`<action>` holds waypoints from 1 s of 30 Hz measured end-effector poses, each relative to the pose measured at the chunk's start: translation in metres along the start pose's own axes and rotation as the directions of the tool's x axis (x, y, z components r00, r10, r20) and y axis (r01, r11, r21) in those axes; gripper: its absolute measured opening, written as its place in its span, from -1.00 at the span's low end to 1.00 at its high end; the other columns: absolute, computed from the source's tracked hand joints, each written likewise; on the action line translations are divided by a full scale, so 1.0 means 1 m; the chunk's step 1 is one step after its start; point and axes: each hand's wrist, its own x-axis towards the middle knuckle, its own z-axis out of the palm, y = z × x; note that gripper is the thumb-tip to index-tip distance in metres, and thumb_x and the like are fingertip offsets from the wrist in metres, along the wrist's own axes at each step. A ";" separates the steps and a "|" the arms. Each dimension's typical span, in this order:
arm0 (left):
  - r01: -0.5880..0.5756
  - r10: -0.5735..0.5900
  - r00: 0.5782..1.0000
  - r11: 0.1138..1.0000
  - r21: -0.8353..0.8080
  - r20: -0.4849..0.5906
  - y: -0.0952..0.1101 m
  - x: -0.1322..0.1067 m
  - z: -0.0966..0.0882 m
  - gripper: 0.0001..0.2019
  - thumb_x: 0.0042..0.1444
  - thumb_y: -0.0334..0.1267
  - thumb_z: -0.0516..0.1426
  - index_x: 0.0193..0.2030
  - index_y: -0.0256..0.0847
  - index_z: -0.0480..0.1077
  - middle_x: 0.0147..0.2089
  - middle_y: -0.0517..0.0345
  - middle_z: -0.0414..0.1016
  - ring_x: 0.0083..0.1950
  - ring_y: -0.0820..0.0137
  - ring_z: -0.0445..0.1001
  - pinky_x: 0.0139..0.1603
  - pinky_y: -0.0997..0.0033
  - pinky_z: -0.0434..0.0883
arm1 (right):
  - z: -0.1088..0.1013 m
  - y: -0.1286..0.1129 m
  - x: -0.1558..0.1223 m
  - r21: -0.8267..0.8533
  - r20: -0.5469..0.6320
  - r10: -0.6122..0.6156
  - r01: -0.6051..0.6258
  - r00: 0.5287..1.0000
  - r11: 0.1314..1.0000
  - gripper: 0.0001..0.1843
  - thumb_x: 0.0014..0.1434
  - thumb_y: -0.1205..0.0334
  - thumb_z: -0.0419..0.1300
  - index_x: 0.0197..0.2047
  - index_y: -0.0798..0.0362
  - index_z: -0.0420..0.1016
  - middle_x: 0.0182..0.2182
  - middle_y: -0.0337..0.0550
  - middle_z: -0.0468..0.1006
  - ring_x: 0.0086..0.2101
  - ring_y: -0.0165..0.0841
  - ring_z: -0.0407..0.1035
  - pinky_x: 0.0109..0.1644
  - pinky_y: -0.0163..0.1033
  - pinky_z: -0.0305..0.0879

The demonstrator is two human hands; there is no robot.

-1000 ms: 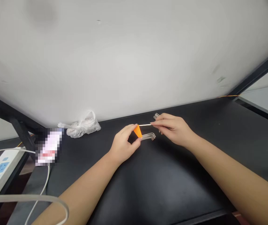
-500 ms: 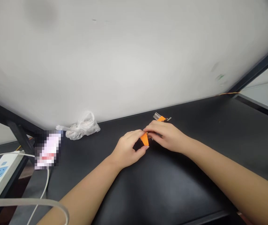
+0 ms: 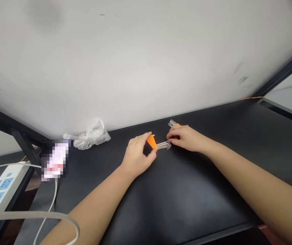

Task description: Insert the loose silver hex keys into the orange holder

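My left hand (image 3: 139, 154) grips the orange holder (image 3: 151, 141) of a hex key set between thumb and fingers. Its silver, L-shaped hex keys (image 3: 163, 145) stick out to the right, with their bent ends side by side. Just beyond those bends is my right hand (image 3: 184, 136), thumb and fingertips brought together in a pinch; whatever is between them, if anything, is too small to make out. Behind the right hand lies a second hex key set (image 3: 172, 123), its orange holder partly hidden by the hand.
On the black table (image 3: 161, 197), a clear plastic bag (image 3: 92, 137) lies against the pale wall. Left of it is a blurred-out pinkish item (image 3: 55, 161). A white power strip (image 3: 1, 187) and a white cable (image 3: 55, 197) are at the left edge.
My right hand has drawn away from the orange holder to the right, and the bent hex key ends now show between the hands. My left hand, still gripping the holder, has shifted slightly left.
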 end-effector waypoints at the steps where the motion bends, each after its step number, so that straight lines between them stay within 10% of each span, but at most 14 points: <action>1: 0.003 -0.003 1.000 1.000 0.006 -0.006 0.000 0.000 0.000 -0.45 0.17 -0.24 0.25 0.31 -0.07 0.27 0.23 0.03 0.50 0.16 0.17 0.51 0.21 0.08 0.42 | 0.001 0.000 0.000 -0.011 0.004 0.014 -0.014 1.000 1.000 -0.83 0.26 0.20 0.17 -0.24 -0.02 0.61 -0.24 -0.14 0.60 -0.27 -0.30 0.46 -0.15 -0.18 0.37; 16: 0.015 -0.014 0.999 1.000 0.010 -0.038 -0.001 -0.001 -0.001 -0.46 0.16 -0.26 0.24 0.28 -0.11 0.26 0.18 0.03 0.52 0.14 0.17 0.52 0.18 0.08 0.44 | 0.003 -0.002 -0.001 -0.175 -0.018 0.177 -0.177 0.984 0.969 -0.95 0.12 0.36 0.19 -0.32 0.03 0.46 -0.37 -0.15 0.52 -0.39 -0.33 0.39 -0.31 -0.23 0.25; 22: 0.033 -0.033 0.999 0.999 0.014 -0.035 -0.001 -0.001 -0.001 -0.46 0.17 -0.25 0.24 0.28 -0.11 0.26 0.20 0.03 0.51 0.15 0.16 0.51 0.20 0.06 0.42 | -0.008 -0.025 -0.004 0.164 -0.181 -0.011 0.041 0.983 0.986 -0.80 0.33 0.23 0.12 -0.08 -0.05 0.57 -0.29 -0.17 0.57 -0.34 -0.35 0.45 -0.24 -0.22 0.37; 30: -0.012 0.012 1.000 1.000 0.012 -0.012 0.000 -0.002 -0.002 -0.45 0.16 -0.25 0.24 0.29 -0.11 0.24 0.17 0.03 0.52 0.10 0.18 0.52 0.15 0.08 0.43 | -0.007 -0.035 -0.010 0.098 -0.301 -0.181 0.219 0.936 0.971 -0.72 0.36 0.27 0.12 0.01 -0.10 0.63 -0.21 -0.12 0.56 -0.30 -0.35 0.45 -0.25 -0.22 0.39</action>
